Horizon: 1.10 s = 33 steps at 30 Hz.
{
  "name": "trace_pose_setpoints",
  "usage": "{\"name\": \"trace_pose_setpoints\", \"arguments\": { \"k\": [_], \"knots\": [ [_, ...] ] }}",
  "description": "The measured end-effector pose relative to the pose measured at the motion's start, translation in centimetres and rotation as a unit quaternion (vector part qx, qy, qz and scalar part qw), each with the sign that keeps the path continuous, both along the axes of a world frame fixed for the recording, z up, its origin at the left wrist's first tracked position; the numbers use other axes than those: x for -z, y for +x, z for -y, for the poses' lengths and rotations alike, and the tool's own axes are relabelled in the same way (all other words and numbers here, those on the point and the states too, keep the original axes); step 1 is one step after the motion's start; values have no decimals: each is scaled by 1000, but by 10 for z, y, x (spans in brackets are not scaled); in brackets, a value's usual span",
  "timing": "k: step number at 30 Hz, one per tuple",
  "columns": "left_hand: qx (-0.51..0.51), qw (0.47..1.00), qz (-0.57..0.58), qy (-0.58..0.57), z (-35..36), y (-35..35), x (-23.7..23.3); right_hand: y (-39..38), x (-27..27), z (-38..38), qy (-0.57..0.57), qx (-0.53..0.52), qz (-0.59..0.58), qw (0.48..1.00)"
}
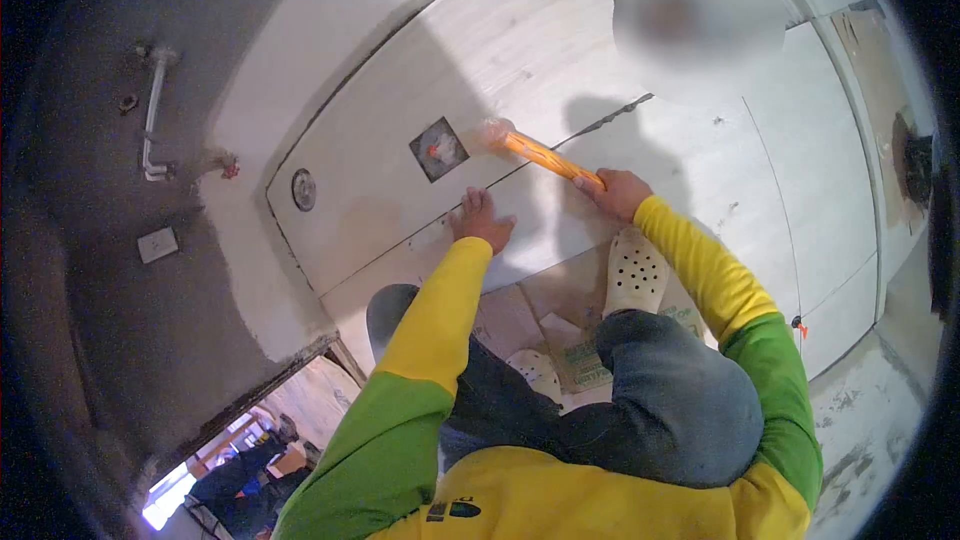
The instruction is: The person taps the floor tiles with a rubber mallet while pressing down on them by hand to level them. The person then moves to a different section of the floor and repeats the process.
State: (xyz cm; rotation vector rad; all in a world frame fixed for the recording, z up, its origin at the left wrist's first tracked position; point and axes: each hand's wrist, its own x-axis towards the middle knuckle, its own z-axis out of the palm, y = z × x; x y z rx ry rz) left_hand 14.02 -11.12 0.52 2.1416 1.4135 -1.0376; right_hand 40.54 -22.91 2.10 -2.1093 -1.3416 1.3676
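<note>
My right hand (622, 195) is wrapped round the end of an orange-handled mallet (545, 156). The mallet's pale head lies against a large white tile (370, 165), just right of a square cutout (438, 149) with a small red piece inside. Fingers spread, my left hand (484, 222) rests on the tile surface by the dark joint (420, 228) between two tiles. Below that joint is another white tile (545, 240). One of my cream clogs (637, 270) is close under my right hand.
Cardboard (580, 360) lies under my feet. A round drain (303, 189) is set at the left, near a wall pipe (154, 120) and a red-handled valve (229, 170). An orange clip (801, 327) sits at a right-hand joint. A doorway opens at lower left.
</note>
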Motion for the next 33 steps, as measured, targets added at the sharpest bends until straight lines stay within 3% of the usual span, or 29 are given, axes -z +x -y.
{"name": "trace_pose_setpoints", "arguments": {
  "k": [3,7,9,12,15,17,21,24,26,31,33],
  "knots": [
    [13,1000,3,8,3,-5,4,-9,-43,-8,-8,-10,-30,999],
    [9,1000,13,-18,-3,-12,4,-23,-22,-2,63,-39,-28,997],
    [-13,999,41,-14,-2,-7,-3,-18,8,-10,-8,-62,37,997],
    [-5,999,19,-31,-5,-2,-12,-21,-49,-18,-40,-74,-20,996],
    [2,999,19,-30,-5,0,-12,-29,-43,-2,27,-76,-20,997],
    [8,999,17,-28,-4,-9,2,-24,-14,-5,-9,-74,-4,997],
    [18,999,-9,-28,-4,-5,4,-16,-43,-11,-56,-116,13,992],
    [14,999,-14,-42,-5,0,-4,-19,-48,5,-7,-114,14,993],
    [9,999,-10,-34,-4,-1,-2,-9,-15,5,-23,-88,17,996],
    [9,1000,8,-22,-4,-2,4,-2,-45,7,-77,-52,-36,995],
    [4,999,14,-31,-6,-6,6,-5,-47,16,9,-53,-28,998]
  ]
}}
